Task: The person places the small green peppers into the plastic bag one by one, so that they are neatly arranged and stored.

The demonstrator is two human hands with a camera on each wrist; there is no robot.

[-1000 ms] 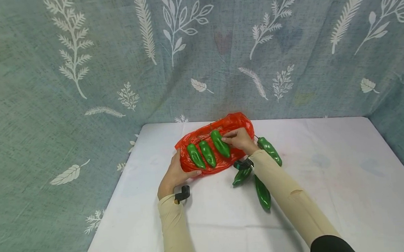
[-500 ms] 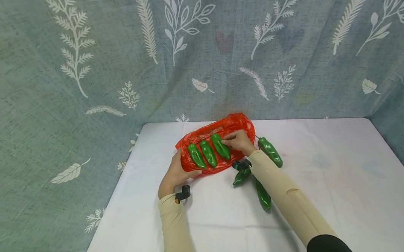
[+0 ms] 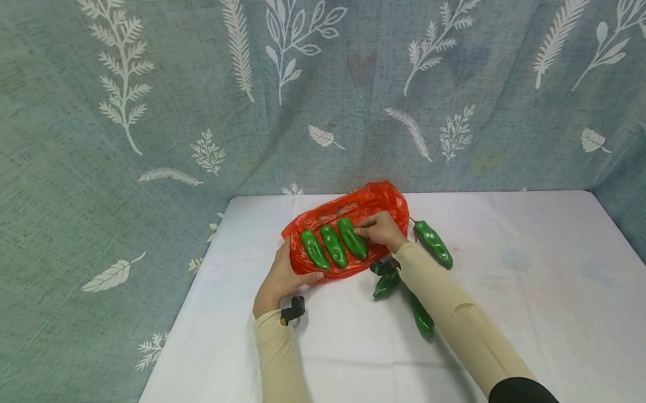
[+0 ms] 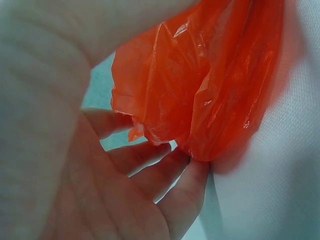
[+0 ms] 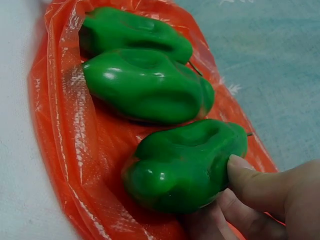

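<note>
A red plastic bag (image 3: 375, 200) is spread on the white table with three green peppers in it. My left hand (image 3: 280, 280) holds the bag's left end, thumb at the near edge and fingers curled along the far side. In the left wrist view those fingers (image 4: 182, 195) touch the crinkled plastic. My right hand (image 3: 383, 229) pinches the rightmost pepper (image 3: 352, 239) between thumb and fingers; in the right wrist view this pepper (image 5: 185, 167) lies low against the bag. Beside it are the middle pepper (image 3: 333, 246) and the left pepper (image 3: 315, 250).
Outside the bag, one green pepper (image 3: 433, 244) lies right of my right wrist. Another pepper (image 3: 386, 284) and a third pepper (image 3: 421, 315) are partly hidden under that forearm. A patterned green cloth (image 3: 351, 121) hangs behind the white table (image 3: 523, 264).
My right hand has moved slightly down toward the near side, lowering the rightmost pepper's stem end beside the other two. The left hand keeps its hold on the bag.
</note>
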